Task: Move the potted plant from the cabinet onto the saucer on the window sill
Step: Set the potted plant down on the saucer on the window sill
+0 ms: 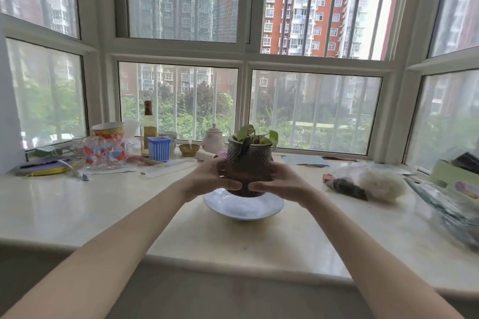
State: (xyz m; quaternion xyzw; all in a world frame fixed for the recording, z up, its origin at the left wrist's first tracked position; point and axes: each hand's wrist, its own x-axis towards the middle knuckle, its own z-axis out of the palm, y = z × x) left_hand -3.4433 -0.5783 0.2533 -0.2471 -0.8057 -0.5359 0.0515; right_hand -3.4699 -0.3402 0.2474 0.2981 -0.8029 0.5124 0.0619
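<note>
The window sill [103, 210] is a pale, glossy stone ledge running under the windows. A white saucer [243, 207] lies near its middle. Toward the left back corner crowd a tall bottle [149, 129], a blue ribbed container [159, 148], a patterned glass jar [105, 150], a small brass bowl [189, 149] and a white teapot [213, 138]. Pale papers [303, 160] lie along the back edge. Plastic bags [363, 182] and a green box [451, 173] fill the right end.
</note>
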